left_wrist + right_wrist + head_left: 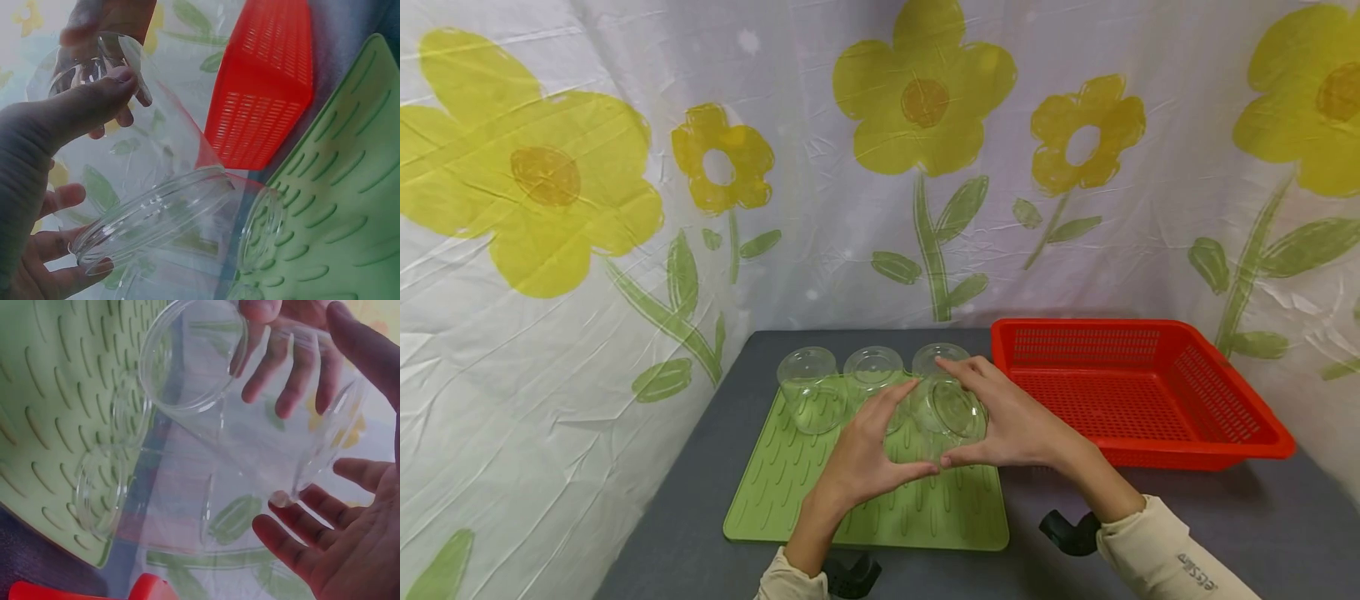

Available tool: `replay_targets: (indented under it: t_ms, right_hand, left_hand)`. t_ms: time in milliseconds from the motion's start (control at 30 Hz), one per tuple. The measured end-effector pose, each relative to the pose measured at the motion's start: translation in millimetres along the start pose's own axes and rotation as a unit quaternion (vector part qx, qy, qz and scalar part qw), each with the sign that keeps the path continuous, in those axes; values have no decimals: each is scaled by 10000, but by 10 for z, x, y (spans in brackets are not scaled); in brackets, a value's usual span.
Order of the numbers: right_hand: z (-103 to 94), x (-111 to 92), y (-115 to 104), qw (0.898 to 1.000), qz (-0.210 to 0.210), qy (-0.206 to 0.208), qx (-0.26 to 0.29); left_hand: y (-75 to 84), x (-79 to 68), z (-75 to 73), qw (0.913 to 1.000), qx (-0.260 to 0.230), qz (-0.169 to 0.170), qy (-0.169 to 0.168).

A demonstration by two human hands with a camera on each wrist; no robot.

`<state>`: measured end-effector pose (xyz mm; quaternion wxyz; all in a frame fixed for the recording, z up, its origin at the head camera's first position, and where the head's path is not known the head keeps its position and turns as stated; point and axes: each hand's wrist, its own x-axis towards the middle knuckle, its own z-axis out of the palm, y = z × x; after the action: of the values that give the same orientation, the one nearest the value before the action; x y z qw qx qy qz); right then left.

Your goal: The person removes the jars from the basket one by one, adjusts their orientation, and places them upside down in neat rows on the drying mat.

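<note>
A clear cup [953,410] is held in the air, tilted, between both hands over the right part of the green mat. My left hand [863,457] grips it from the left, thumb below and fingers raised behind. From the right, my right hand [1018,417] holds it, with a fingertip touching it in the right wrist view. Standing on the mat's far part are three more clear cups: a left one [811,396], a middle one [872,367] partly behind my left fingers, and a right one [934,353] partly hidden by the held cup.
Under the cups lies the green ridged mat [767,500] on a grey tabletop [677,533]. A red slotted basket [1157,454] stands to the right. Behind and at the sides hangs a flower-printed curtain [820,250].
</note>
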<state>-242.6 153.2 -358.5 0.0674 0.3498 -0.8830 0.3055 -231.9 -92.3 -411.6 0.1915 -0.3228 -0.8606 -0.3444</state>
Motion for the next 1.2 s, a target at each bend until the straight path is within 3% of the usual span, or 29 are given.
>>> replay_targets:
  t_ms: [367, 600, 833, 1200]
  right_hand:
    - [33, -46, 48, 9944, 159, 218, 1026]
    - [59, -57, 95, 9873, 174, 303, 1548]
    - [97, -47, 117, 9818, 185, 400, 1845]
    - [138, -26, 102, 9693, 26, 506, 2404]
  left_hand:
    - [-25, -59, 21, 9962, -698, -509, 76]
    - [-19, -86, 17, 9849, -1473, -889, 207]
    - [-30, -102, 21, 9760, -2022, -782, 228]
    - [-46, -102, 27, 9754, -2067, -718, 285]
